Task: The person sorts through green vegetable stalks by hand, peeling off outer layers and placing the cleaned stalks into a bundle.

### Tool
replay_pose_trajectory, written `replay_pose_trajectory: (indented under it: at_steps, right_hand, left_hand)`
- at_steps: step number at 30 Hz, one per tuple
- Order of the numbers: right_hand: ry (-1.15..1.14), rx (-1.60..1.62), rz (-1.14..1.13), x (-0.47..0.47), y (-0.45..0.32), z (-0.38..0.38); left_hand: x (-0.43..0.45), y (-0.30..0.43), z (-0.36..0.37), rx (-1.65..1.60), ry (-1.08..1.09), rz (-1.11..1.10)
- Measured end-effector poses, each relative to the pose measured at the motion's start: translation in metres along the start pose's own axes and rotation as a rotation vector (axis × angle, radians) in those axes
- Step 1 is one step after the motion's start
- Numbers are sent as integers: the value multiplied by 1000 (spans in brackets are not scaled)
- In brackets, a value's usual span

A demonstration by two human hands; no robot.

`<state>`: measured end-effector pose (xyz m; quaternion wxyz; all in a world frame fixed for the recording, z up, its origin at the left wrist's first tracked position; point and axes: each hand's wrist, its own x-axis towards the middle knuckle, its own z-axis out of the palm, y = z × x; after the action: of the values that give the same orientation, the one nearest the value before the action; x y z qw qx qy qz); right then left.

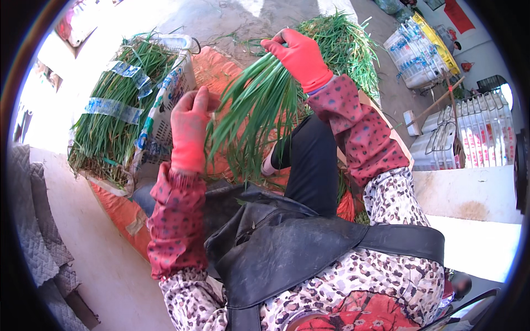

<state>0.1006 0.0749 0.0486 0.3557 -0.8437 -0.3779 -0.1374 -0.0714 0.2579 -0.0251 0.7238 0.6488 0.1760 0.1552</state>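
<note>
My right hand (300, 58), in a red glove, grips a bunch of long green leaves (261, 91), probably chives, by one end. The leaves fan out and hang down to the left over my lap. My left hand (192, 124), gloved in red too, is raised beside the leaves' left edge with its fingers bent. Whether it pinches anything is hidden by the fingers. Just left of it stands a white plastic crate (176, 85) packed with similar greens (120, 95), with printed clear tape strips (114, 110) across them.
A loose heap of greens (341, 45) lies beyond my right hand. An orange sheet (211, 68) covers the floor below me. Red strands (347, 207) hang by my right knee. White crates (476, 132) are stacked at the right, near a wooden stick (441, 99).
</note>
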Motion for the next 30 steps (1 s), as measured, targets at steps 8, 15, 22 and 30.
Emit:
replay_pose_trajectory:
  at_steps: [8,15,22,30]
  right_hand:
    - [-213,-188,-296,-102,-85,52]
    - [-217,527,-75,-194,-80,55]
    - [-557,740,839,-207,-53,69]
    - [-399,797,926,-191,-49,77]
  left_hand:
    - [-56,-16,39,-1126,-400,-690]
    - [-107,-99,10,-809,-198,-631]
    - [-142,-89,4,-639,-115,-644]
    - [-151,-88,4,-557,-37,-679]
